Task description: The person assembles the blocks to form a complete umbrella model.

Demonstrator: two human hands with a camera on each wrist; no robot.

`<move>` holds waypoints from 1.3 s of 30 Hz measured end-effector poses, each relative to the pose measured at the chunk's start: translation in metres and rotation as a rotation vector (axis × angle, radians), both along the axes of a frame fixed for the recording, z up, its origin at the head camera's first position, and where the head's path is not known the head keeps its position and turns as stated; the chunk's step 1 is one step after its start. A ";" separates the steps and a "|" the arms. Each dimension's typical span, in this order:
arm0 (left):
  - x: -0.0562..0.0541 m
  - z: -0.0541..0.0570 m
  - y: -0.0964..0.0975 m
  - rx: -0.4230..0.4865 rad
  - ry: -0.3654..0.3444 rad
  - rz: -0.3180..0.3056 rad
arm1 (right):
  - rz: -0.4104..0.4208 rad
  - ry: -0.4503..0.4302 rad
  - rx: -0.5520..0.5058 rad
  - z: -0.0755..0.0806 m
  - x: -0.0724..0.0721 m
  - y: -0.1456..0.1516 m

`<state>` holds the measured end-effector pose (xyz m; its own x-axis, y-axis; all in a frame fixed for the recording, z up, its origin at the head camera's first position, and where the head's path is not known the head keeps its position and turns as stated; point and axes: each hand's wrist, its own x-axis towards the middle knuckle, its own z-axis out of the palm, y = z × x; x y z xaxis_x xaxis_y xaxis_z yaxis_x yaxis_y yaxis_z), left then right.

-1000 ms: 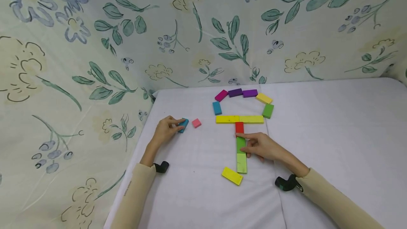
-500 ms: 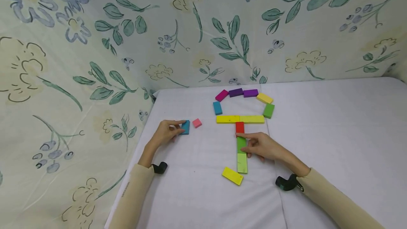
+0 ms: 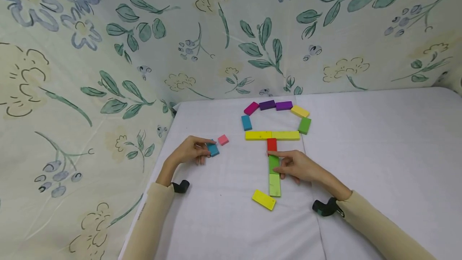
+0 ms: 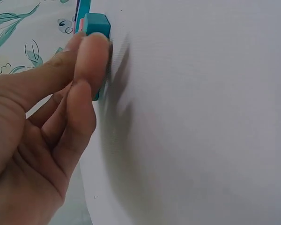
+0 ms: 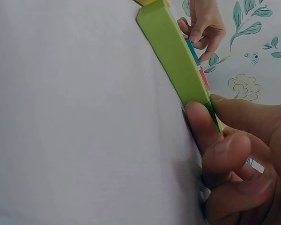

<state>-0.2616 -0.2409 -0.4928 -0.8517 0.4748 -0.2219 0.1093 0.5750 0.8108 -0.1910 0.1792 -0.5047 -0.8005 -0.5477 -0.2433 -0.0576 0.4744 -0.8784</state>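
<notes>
My left hand (image 3: 189, 150) pinches a blue block (image 3: 214, 150) between thumb and index finger, at the table's left side. Just beyond it sits a small pink block (image 3: 223, 139). In the left wrist view the fingers partly hide the blue block (image 4: 98, 22). With thumb and index finger, my right hand (image 3: 301, 166) grips a green block (image 3: 273, 163) in a vertical row, between a red block (image 3: 272, 145) and a light green block (image 3: 274, 185). The light green block (image 5: 173, 54) looms large in the right wrist view.
Two yellow blocks (image 3: 258, 135) lie end to end above the row. An arch of several coloured blocks, including a purple block (image 3: 284, 106), curves over them. One loose yellow block (image 3: 264, 200) lies near the row's bottom. Floral cloth (image 3: 216, 31) hangs behind the white table (image 3: 379, 151).
The blue block in my left hand has turned and shifted slightly right and toward me, now tilted the other way. My right hand and the other blocks stay in place.
</notes>
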 end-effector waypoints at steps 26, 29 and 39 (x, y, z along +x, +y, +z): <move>0.009 0.000 0.007 0.037 -0.055 -0.048 | -0.010 -0.015 0.015 -0.002 0.000 -0.001; 0.015 -0.001 0.014 0.048 -0.070 -0.068 | -0.009 -0.008 0.011 -0.001 0.000 -0.001; 0.034 -0.003 0.038 0.064 -0.112 -0.133 | -0.008 -0.008 0.003 0.000 0.000 -0.001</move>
<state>-0.2279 -0.2025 -0.4960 -0.7518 0.5980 -0.2778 0.0880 0.5085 0.8565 -0.1909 0.1782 -0.5046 -0.8030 -0.5404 -0.2513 -0.0465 0.4772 -0.8776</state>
